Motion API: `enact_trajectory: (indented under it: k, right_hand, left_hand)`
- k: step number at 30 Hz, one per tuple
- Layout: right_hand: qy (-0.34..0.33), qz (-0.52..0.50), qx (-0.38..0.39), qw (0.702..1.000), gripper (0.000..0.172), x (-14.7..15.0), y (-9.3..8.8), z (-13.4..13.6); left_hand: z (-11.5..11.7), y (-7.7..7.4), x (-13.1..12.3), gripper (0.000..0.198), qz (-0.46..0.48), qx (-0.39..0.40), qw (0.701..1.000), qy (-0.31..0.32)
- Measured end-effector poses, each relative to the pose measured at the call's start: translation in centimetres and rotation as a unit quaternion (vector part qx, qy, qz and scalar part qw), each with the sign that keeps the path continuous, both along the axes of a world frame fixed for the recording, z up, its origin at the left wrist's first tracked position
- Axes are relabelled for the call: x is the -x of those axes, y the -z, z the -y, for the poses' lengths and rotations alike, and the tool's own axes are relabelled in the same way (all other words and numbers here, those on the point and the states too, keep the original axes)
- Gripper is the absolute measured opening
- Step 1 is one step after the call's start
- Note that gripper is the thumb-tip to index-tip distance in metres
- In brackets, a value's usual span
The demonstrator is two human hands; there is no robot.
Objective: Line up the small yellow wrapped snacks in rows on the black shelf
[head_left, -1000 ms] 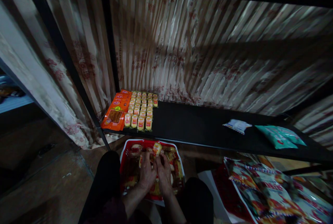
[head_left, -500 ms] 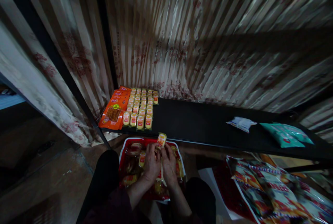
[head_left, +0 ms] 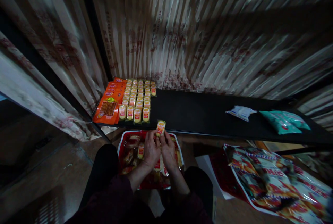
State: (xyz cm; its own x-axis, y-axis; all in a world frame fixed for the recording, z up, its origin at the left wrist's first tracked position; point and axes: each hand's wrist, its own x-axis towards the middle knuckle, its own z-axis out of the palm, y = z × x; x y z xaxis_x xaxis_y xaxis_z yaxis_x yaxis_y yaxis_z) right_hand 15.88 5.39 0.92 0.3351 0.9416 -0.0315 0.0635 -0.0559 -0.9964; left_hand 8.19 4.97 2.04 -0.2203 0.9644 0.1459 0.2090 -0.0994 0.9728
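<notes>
A small wrapped snack cake [head_left: 161, 127] with a red and yellow label is pinched upright between my two hands. My left hand [head_left: 152, 148] grips its lower left side, and my right hand [head_left: 168, 149] its lower right. Both hands are above a red basket with a white rim [head_left: 120, 144], which holds more wrapped cakes [head_left: 141, 151]. Just beyond, on the black shelf [head_left: 187, 111], similar snack cakes [head_left: 137, 115] lie in neat rows. Left of those rows, orange snack packets [head_left: 108, 107] overlap in a column.
Farther right on the shelf lie a white packet [head_left: 240, 112] and teal packets [head_left: 282, 121]. A second basket [head_left: 240, 191], full of red and white bags [head_left: 273, 175], stands on the floor at right. Black posts [head_left: 95, 22] and a striped curtain [head_left: 177, 33] frame the shelf.
My view has shifted slightly, so the shelf and baskets sit a little higher in the picture. Both hands still hold the snack cake, now nearer the shelf's front edge.
</notes>
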Motion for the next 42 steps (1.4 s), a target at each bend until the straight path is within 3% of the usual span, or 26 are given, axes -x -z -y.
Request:
enact_trajectory:
  k: [8, 15, 23, 28, 32, 42]
  right_hand:
    - [0.010, -0.002, 0.033, 0.999, 0.054, -1.0, 0.1, -1.9]
    - [0.017, 0.032, -0.010, 0.999, 0.052, -1.7, 0.1, -3.7]
    - [0.017, 0.026, -0.004, 1.000, 0.059, -2.5, 1.0, -6.4]
    - [0.015, 0.038, -0.004, 0.999, 0.060, -2.6, 0.1, -7.7]
    - [0.009, 0.058, -0.008, 0.998, 0.056, -2.5, -0.6, -8.8]
    - [-0.026, 0.070, -0.031, 0.997, 0.048, -2.8, 0.4, -13.1]
  left_hand:
    - [-1.4, -0.5, -0.8, 0.033, -0.021, -0.015, 1.000, 0.008]
    - [-3.0, -1.2, -1.5, 0.045, -0.025, 0.008, 1.000, 0.011]
    - [-5.1, -2.2, -2.4, 0.037, -0.036, 0.032, 0.999, 0.011]
    - [-6.5, -2.4, -2.9, 0.033, -0.026, 0.033, 0.999, 0.015]
    - [-7.5, -2.6, -3.1, 0.032, -0.021, 0.035, 0.999, 0.001]
    - [-10.7, -2.5, -3.7, 0.036, -0.029, 0.036, 0.999, -0.029]
